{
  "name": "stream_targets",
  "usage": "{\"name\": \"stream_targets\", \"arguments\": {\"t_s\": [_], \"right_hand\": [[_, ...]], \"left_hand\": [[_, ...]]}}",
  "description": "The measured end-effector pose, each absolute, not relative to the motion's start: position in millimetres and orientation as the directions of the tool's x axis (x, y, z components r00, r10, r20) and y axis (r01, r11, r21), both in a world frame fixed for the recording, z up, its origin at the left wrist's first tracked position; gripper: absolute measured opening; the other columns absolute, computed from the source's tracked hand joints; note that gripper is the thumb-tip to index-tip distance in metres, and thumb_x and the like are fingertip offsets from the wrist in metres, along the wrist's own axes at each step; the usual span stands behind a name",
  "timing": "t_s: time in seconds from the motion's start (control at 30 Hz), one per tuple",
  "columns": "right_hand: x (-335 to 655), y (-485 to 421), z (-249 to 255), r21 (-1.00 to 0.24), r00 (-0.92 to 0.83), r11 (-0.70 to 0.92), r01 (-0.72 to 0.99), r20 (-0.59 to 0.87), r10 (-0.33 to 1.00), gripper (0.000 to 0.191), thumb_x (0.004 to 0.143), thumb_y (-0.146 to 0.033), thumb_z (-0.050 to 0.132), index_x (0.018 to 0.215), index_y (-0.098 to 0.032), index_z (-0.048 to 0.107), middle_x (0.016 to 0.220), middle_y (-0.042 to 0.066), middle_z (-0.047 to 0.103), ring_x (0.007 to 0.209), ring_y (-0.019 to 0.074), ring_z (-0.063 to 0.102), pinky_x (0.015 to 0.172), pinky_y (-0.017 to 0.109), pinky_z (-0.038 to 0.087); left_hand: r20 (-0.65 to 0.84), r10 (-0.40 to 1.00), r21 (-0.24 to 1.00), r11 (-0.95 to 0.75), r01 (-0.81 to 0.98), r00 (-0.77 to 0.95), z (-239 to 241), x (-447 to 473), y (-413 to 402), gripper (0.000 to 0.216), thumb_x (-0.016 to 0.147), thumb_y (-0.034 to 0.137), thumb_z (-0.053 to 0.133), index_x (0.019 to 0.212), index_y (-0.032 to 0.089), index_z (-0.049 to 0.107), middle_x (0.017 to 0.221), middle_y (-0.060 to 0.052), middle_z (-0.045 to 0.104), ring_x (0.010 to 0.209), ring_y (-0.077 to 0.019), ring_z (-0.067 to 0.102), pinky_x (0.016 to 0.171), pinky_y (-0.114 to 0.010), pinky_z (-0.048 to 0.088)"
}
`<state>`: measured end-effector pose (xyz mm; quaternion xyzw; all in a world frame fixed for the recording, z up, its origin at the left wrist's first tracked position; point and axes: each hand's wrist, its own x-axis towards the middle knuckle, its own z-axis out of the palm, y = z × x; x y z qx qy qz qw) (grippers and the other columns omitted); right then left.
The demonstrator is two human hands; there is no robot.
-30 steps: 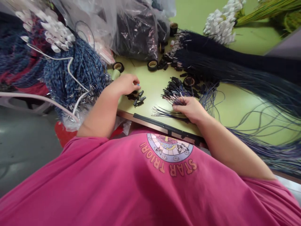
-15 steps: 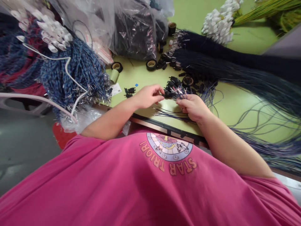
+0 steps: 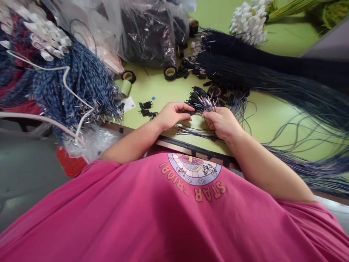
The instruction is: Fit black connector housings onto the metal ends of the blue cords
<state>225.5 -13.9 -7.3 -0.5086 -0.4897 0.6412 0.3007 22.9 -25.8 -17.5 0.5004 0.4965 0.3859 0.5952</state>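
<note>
My right hand (image 3: 222, 123) is closed in a pinch around a bunch of thin dark wires (image 3: 209, 104) whose stripped or metal-tipped ends fan out. My left hand (image 3: 172, 115) is curled just left of the bunch, thumb and forefinger drawn together near the wire ends. Whatever small dark piece may lie between its fingertips is too small to make out. Right behind both hands sits a heap of black connectors (image 3: 194, 95). More wires (image 3: 195, 131) lie below the hands along the table's front edge.
Small black plugs (image 3: 145, 106) lie left of my left hand. Tape rolls (image 3: 170, 73) and a plastic bag of dark parts (image 3: 148, 34) stand farther back. A thick bundle of dark cables (image 3: 259, 67) runs along the right. Blue twisted wires (image 3: 79, 80) hang at the left.
My left hand has moved slightly right, closer to the wire ends, its fingers stretching a little more forward. My right hand keeps its pinch on the wires. The whole view has shifted slightly.
</note>
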Motion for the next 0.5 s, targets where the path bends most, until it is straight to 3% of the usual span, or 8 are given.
{"name": "stream_targets", "arguments": {"t_s": [0.07, 0.23, 0.37, 0.5], "right_hand": [[225.5, -14.4, -8.4, -0.937, -0.28, -0.296, 0.187, -0.34, 0.898, 0.016, 0.071, -0.029, 0.062, 0.065, -0.02, 0.051, 0.05, -0.006, 0.033, 0.046, 0.0079, 0.025, 0.047, 0.028, 0.015], [225.4, -15.0, -10.4, -0.925, -0.283, -0.127, 0.359, -0.237, 0.929, 0.018, 0.072, -0.034, 0.06, 0.065, -0.017, 0.058, 0.054, -0.005, 0.039, 0.055, 0.01, 0.033, 0.054, 0.028, 0.024], [225.4, -14.1, -11.4, -0.931, -0.316, -0.114, 0.346, -0.23, 0.921, 0.016, 0.071, -0.031, 0.059, 0.063, -0.017, 0.056, 0.055, -0.005, 0.04, 0.058, 0.0101, 0.035, 0.056, 0.028, 0.025], [225.6, -13.0, -13.9, -0.932, -0.33, -0.161, 0.325, -0.272, 0.904, 0.015, 0.069, -0.031, 0.059, 0.063, -0.018, 0.054, 0.052, -0.006, 0.036, 0.054, 0.0093, 0.031, 0.054, 0.028, 0.022]], "left_hand": [[-0.161, 0.967, 0.985, 0.143, 0.101, 0.197, -18.4, 23.4, -26.5, 0.027, 0.068, 0.014, 0.075, 0.095, 0.015, 0.075, 0.078, -0.002, 0.073, 0.071, -0.0118, 0.067, 0.078, -0.03, 0.056], [0.118, 0.974, 0.919, -0.181, 0.351, 0.194, -21.2, 23.3, -28.7, 0.021, 0.071, 0.015, 0.073, 0.091, 0.016, 0.078, 0.091, -0.005, 0.074, 0.082, -0.0118, 0.066, 0.079, -0.026, 0.053], [0.171, 0.951, 0.88, -0.265, 0.395, 0.258, -20.7, 21.8, -27.8, 0.02, 0.073, 0.014, 0.071, 0.091, 0.017, 0.079, 0.088, -0.004, 0.073, 0.078, -0.0114, 0.065, 0.074, -0.025, 0.052], [0.232, 0.922, 0.851, -0.347, 0.395, 0.311, -20.8, 19.1, -24.3, 0.02, 0.075, 0.013, 0.07, 0.091, 0.018, 0.079, 0.09, -0.004, 0.073, 0.082, -0.012, 0.066, 0.079, -0.026, 0.052]]}}
